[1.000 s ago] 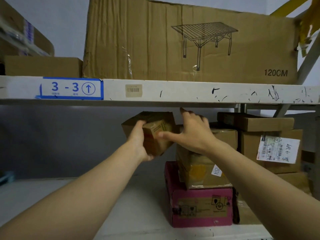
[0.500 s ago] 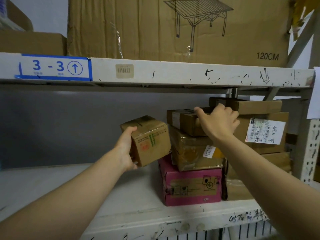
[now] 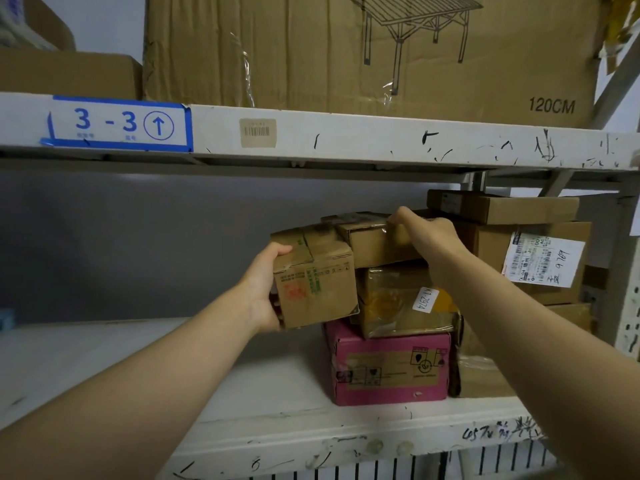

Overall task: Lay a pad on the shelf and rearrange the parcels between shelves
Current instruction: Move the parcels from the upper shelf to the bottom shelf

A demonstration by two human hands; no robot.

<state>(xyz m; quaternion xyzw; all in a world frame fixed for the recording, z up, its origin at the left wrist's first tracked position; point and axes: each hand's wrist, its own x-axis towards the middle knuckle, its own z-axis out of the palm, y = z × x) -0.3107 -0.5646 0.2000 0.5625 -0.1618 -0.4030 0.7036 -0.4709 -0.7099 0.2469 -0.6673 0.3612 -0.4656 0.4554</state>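
Observation:
My left hand [image 3: 265,289] grips a small brown carton [image 3: 317,277] by its left side and holds it in the air, level with the stack to its right. My right hand [image 3: 427,235] curls over the top of a flat brown parcel [image 3: 375,242] that lies on top of the stack. Under it sits a tape-wrapped yellowish parcel [image 3: 401,303] with a white tag, and below that a pink box [image 3: 389,368] stands on the white lower shelf [image 3: 173,368]. The held carton touches or overlaps the flat parcel's left end.
More brown parcels are stacked at the right, one with a white shipping label [image 3: 542,259]. The upper shelf beam [image 3: 346,136] carries a blue "3-3" tag [image 3: 119,124] and a big carton with a table drawing [image 3: 346,46]. A shelf post [image 3: 627,271] stands at the right edge.
My left hand has lifted the small carton up and to the right, against the stack. My right hand stays on the flat top parcel, which has shifted slightly leftward.

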